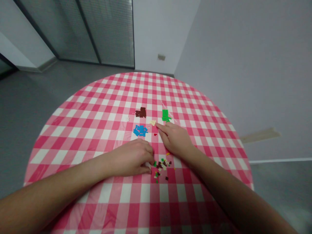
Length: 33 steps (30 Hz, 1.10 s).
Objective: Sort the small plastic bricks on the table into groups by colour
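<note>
Several small toy bricks lie sorted by colour on the table. My right hand reaches forward with its index finger stretched out, the tip at the edge of a small cream brick pile. Close beyond that hand lie green bricks. My left hand rests beside a mixed pile of small bricks, thumb and fingers apart and no brick visible between them. Blue bricks sit just past the left hand, and dark brown bricks farther back. A tiny red brick lies between the hands.
A red-and-white checked tablecloth covers the round table. Some white bits lie left of the cream pile, and a yellow brick is near my right wrist. Behind the table stand a wall and a glass partition.
</note>
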### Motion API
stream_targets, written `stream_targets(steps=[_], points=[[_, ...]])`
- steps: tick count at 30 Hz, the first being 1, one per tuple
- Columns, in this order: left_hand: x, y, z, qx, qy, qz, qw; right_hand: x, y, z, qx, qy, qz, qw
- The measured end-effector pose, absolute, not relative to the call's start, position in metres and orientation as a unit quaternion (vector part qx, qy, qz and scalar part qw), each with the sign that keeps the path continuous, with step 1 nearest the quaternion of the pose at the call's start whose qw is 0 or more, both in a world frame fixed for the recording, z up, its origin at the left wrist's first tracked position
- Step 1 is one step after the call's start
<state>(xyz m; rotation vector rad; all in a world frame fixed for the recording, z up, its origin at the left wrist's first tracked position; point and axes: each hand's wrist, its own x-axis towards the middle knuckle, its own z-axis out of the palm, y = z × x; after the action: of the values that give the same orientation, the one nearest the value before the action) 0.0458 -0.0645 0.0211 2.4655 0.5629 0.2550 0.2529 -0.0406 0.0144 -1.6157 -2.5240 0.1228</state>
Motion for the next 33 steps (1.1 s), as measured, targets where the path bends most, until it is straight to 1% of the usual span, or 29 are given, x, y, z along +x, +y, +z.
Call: stream_targets(steps=[3, 10, 12, 15, 19, 22, 26, 29, 33], points=[[0.047, -0.065, 0.019, 0.928, 0.202, 0.090, 0.299, 0.255, -0.040, 0.013, -0.543, -0.832, 0.037, 0.108], [0.049, -0.063, 0.017, 0.930, 0.193, 0.097, 0.296, 0.263, -0.037, 0.005, -0.535, -0.813, 0.038, 0.228], [0.047, -0.061, 0.021, 0.917, 0.225, 0.121, 0.307, 0.265, -0.037, 0.004, -0.517, -0.811, 0.040, 0.269], [0.043, -0.055, 0.026, 0.862, 0.323, 0.193, 0.340, 0.265, -0.039, 0.005, -0.468, -0.818, 0.048, 0.331], [0.040, -0.049, 0.026, 0.767, 0.436, 0.278, 0.380, 0.259, -0.049, 0.008, -0.378, -0.842, 0.075, 0.378], [0.042, -0.047, 0.021, 0.728, 0.451, 0.308, 0.415, 0.254, -0.054, 0.006, -0.340, -0.849, 0.088, 0.394], [0.046, -0.049, 0.017, 0.686, 0.456, 0.328, 0.462, 0.252, -0.054, 0.003, -0.350, -0.849, 0.087, 0.387], [0.046, -0.050, 0.014, 0.659, 0.455, 0.343, 0.491, 0.252, -0.054, 0.003, -0.377, -0.848, 0.096, 0.360], [0.045, -0.050, 0.014, 0.658, 0.438, 0.355, 0.499, 0.253, -0.054, 0.005, -0.382, -0.859, 0.120, 0.318]])
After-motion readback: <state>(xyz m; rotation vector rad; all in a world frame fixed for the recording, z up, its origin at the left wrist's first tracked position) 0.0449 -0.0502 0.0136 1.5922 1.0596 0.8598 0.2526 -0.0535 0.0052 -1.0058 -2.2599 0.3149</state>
